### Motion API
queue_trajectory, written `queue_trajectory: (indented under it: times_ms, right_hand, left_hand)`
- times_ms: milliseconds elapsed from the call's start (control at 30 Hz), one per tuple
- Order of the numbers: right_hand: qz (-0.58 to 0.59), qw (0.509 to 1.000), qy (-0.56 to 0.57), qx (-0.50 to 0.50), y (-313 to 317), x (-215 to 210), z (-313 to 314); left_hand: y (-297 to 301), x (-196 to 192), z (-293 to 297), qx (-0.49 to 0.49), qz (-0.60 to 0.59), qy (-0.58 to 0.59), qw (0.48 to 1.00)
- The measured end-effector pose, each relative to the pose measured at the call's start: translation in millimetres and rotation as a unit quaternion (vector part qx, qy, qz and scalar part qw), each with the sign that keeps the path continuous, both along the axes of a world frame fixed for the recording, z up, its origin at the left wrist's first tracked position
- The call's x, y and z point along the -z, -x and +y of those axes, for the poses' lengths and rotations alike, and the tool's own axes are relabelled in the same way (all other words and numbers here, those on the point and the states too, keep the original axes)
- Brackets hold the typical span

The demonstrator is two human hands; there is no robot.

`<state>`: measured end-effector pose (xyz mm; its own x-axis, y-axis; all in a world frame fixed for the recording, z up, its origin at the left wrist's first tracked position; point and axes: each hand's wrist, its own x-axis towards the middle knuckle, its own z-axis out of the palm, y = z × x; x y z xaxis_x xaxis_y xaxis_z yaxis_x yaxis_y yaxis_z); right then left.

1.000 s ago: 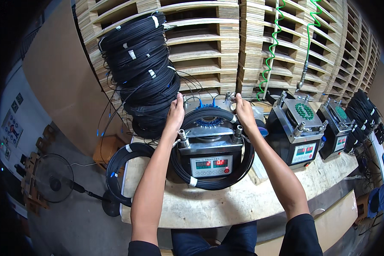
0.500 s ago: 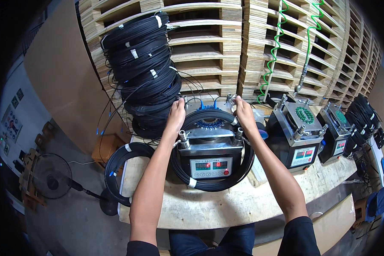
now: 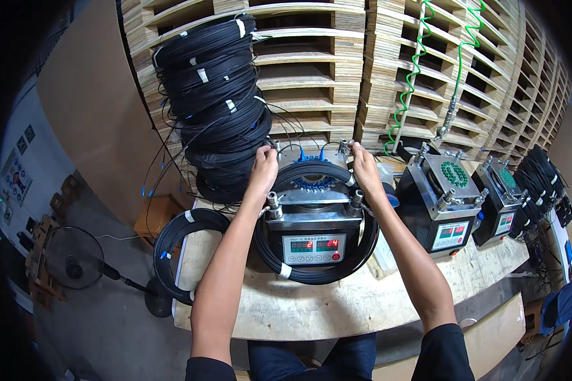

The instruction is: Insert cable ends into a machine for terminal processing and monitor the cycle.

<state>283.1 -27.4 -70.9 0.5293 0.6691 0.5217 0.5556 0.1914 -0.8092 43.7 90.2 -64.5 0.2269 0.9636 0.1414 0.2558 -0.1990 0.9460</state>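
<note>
On the display [image 3: 314, 249] facing the front edge of the desk [image 3: 324, 317], the red right-hand digits [image 3: 332, 244] differ from before; my view is slightly turned.

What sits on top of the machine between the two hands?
On the machine: a ring of blue fittings, blue connectors behind it, metal corner posts, and the upper stretch of a black cable coil. What lies directly under that stretch is hidden.

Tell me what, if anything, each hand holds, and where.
Left hand and right hand are at rear corner posts of the nearest machine; whether either grips cannot be told.
</note>
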Motion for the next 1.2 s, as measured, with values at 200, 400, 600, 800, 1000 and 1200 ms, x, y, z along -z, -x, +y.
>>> queue_trajectory:
  times_ms: [200,400,600,800,1000,1200]
  right_hand:
    - [0.002,0.997,0.069,0.030,-4.5,-2.6,-6.0]
    - [-0.037,0.996,0.076,0.021,3.8,-11.6,-10.5]
    - [0.021,0.996,0.085,-0.003,-9.1,-1.3,-3.3]
    - [0.007,0.999,0.048,0.005,1.8,-7.1,-7.4]
    - [0.023,0.991,0.123,0.038,11.2,-20.3,-14.8]
    - [0.001,0.993,0.110,0.032,7.2,-17.3,-13.7]
  left_hand:
    - [-3.9,-0.3,-2.3,0.041,-0.009,-0.003,0.999]
    - [4.6,-2.6,-4.3,0.045,0.023,-0.052,0.997]
    - [-2.8,-13.6,-16.1,0.015,0.035,-0.023,0.999]
    - [-1.8,-15.8,-17.5,0.005,0.033,-0.010,0.999]
    - [1.8,-6.6,-7.0,0.039,0.001,-0.009,0.999]
    - [1.7,-15.8,-19.8,0.042,0.021,-0.035,0.998]
